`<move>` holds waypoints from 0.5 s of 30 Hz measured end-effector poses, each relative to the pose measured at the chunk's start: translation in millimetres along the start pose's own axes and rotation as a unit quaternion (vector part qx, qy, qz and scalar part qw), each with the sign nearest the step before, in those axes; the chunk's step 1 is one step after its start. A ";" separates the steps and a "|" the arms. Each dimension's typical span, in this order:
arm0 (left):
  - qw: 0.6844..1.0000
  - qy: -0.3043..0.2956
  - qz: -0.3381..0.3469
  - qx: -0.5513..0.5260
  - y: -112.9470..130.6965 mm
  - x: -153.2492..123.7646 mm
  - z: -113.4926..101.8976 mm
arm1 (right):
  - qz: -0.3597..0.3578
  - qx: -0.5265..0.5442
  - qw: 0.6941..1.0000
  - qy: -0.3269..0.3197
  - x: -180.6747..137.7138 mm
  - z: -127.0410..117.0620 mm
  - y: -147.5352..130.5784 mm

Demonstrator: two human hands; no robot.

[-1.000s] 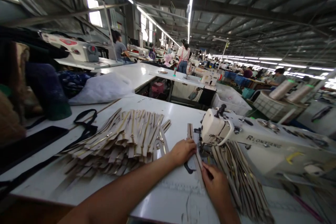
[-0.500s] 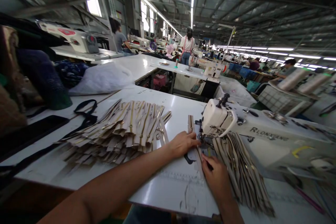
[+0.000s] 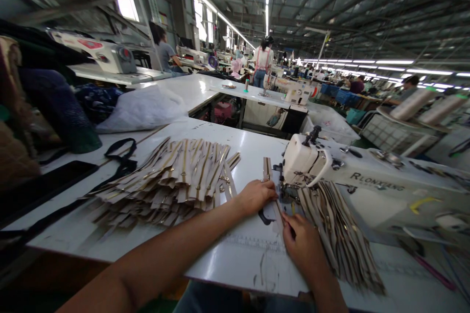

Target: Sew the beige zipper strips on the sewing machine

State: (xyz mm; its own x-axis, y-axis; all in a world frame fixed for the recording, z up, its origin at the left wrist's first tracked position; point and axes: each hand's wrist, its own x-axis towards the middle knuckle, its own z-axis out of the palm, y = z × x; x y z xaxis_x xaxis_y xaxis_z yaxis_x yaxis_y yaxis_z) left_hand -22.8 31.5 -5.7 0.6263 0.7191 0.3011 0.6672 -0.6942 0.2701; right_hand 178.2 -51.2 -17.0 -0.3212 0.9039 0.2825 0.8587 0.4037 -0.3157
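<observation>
A beige zipper with a metal-toothed centre lies lengthwise beside the needle end of the white sewing machine. My left hand is closed over its middle, fingertips close to the presser foot. Lower down, my right hand pinches the zipper's near part between thumb and fingers. A large heap of similar zippers spreads on the table to the left of my left hand. Right of the needle, a bundle of zippers hangs together under the machine arm. The fingertips partly hide the zipper.
The white table carries a dark phone-like slab, a black strap and a white plastic bag. Thread cones stand at right. Purple-handled scissors or a similar tool lie at the right edge. People sit and stand farther off.
Both hands keep nearly the same hold on the zipper beside the needle. The camera view has shifted slightly; the standing person in the background has moved a little.
</observation>
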 end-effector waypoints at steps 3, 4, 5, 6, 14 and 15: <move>1.000 0.002 -0.005 -0.001 1.1 0.7 0.3 | -0.002 -0.017 0.999 -0.051 7.1 -11.8 -2.3; 1.000 0.004 -0.010 0.003 1.6 1.2 0.2 | -0.006 -0.023 0.998 -0.063 11.0 -14.9 -2.2; 1.000 0.007 -0.017 0.010 2.0 1.8 -0.1 | -0.011 -0.029 0.997 -0.072 15.3 -17.1 -1.4; 0.999 0.007 -0.026 0.018 2.3 2.7 -0.6 | -0.016 -0.034 0.996 -0.077 19.4 -17.9 -0.1; 0.997 -0.034 -0.063 0.036 1.2 18.2 -4.5 | 0.012 -0.075 0.997 0.009 24.8 7.9 4.2; 0.997 -0.035 -0.060 0.033 0.8 21.0 -4.0 | 0.015 -0.082 0.996 0.013 23.6 10.0 2.3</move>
State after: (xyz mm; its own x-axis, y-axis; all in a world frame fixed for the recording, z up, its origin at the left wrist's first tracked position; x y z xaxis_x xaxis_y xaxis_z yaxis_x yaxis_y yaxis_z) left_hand -10.8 45.9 4.5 0.5649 0.7992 0.2054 0.7631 -0.6007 0.2385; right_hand 168.7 -27.5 -20.1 -0.2853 0.9104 0.2997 0.9222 0.3459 -0.1729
